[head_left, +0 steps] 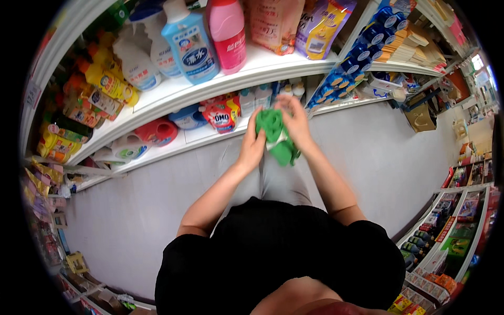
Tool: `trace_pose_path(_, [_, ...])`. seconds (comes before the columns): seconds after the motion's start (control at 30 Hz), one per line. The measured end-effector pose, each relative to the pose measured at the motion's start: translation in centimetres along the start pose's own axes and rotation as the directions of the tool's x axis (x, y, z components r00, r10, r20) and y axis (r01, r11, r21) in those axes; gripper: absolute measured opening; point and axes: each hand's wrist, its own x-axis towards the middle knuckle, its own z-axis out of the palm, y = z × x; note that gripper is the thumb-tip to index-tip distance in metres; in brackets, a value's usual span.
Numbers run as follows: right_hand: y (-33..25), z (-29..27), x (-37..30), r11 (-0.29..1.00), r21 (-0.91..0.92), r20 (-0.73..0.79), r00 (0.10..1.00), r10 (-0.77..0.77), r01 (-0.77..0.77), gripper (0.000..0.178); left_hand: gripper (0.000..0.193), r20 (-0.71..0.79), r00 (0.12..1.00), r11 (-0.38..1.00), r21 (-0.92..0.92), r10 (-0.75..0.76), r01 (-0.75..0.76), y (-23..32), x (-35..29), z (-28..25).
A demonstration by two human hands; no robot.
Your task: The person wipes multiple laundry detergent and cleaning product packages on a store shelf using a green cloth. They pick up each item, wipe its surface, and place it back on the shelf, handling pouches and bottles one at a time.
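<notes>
A crumpled green cloth (282,149) is bunched up between my two hands, above my legs and just in front of the shelf. A small whitish patch shows near its middle. My left hand (253,143) grips the cloth from its left side, the thumb lying over it. Against its right side and top, my right hand (296,123) is closed on the cloth with fingers bent; their tips are slightly blurred. Part of the cloth hangs below my right palm.
Ahead, a white shelf (173,97) carries a blue bottle (191,50), a pink bottle (227,39) and pouches. A red pouch (221,113) sits on the lower level. Blue packs hang on a strip (357,60) at right. More racks (446,231) line the right rear.
</notes>
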Motion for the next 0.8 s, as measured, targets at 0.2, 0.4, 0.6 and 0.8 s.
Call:
trace_pose_path(0.2, [2.4, 1.3, -11.1, 0.738, 0.293, 0.258, 0.794, 0.551, -0.608, 0.019, 0.05, 0.106, 0.881, 0.853, -0.22, -0.461, 0.472, -3.1, -11.8, -4.4])
trace_pose_path(0.4, [1.8, 2.8, -11.8, 0.643, 0.416, 0.293, 0.764, 0.574, -0.643, 0.027, 0.049, 0.011, 0.897, 0.872, -0.229, -0.442, 0.433, -2.8, -14.1, -3.3])
trace_pose_path(0.6, [2.5, 7.1, -13.3, 0.919, -0.066, 0.461, 0.805, 0.373, -0.388, 0.039, 0.033, -0.181, 0.787, 0.777, -0.391, -0.59, 0.493, -4.5, -13.9, -4.1])
trace_pose_path(0.8, [9.4, 10.3, -5.3, 0.953, -0.211, 0.437, 0.852, 0.289, -0.215, 0.039, 0.03, -0.19, 0.734, 0.705, -0.507, -0.652, 0.495, -6.9, -15.2, -8.0])
